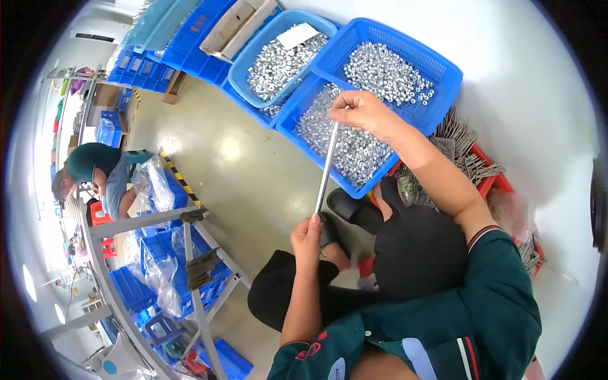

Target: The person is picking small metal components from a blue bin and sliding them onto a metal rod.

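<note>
A long silvery metal rod [327, 166] slants between my two hands. Closed fingers of my left hand [306, 239] grip its lower end, above my lap. My right hand [362, 111] pinches at the upper end; whether a small part sits between those fingertips is hidden. Under the right hand is a blue plastic basket [286, 125] full of small shiny metal parts [358, 155]. A second blue basket [443, 69] overlaps it, holding nut-like metal pieces [386, 73].
A lighter blue basin [237, 79] of similar parts, with a white paper [297, 35] on top, stands beyond. Bundles of metal rods [459, 149] lie in red crates at my right. Left are a metal frame [142, 221], blue crates [168, 253] and a seated person [95, 164].
</note>
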A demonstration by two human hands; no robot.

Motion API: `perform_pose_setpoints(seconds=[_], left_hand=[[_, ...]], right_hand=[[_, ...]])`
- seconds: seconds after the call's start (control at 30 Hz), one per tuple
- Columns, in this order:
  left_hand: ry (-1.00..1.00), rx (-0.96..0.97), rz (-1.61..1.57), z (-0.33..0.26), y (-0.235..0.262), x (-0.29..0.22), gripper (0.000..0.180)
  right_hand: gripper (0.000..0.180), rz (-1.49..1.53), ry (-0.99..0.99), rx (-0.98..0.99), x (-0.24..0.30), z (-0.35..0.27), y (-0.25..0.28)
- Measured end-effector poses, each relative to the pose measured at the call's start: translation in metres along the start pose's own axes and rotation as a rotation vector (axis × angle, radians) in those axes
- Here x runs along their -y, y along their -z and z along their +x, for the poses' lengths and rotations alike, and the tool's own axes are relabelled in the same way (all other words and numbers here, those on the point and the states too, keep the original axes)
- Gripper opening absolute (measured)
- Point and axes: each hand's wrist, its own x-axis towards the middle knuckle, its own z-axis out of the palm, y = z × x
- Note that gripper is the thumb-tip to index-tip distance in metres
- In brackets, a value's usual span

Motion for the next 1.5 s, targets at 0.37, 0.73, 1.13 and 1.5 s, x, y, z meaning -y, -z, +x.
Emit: perform_pose_setpoints(seconds=[0.37, 0.73, 1.13, 1.5], left_hand=[[-0.071, -0.061, -0.095, 0.012, -0.012, 0.028, 0.035], [0.117, -0.005, -0.207, 0.01, -0.009, 0.012, 0.036], [0.11, 0.021, -0.135, 0.006, -0.007, 0.012, 0.033], [0.022, 0.013, -0.066, 0.006, -0.004, 0.015, 0.038]], right_hand=[[0.013, -0.014, -0.069, -0.134, -0.016, 0.001, -0.025], [0.02, 0.624, -0.314, 0.073, -0.04, -0.005, 0.005], [0.02, 0.884, -0.329, 0.055, -0.042, 0.0, 0.018], [0.015, 0.73, -0.229, 0.03, -0.037, -0.002, 0.015]])
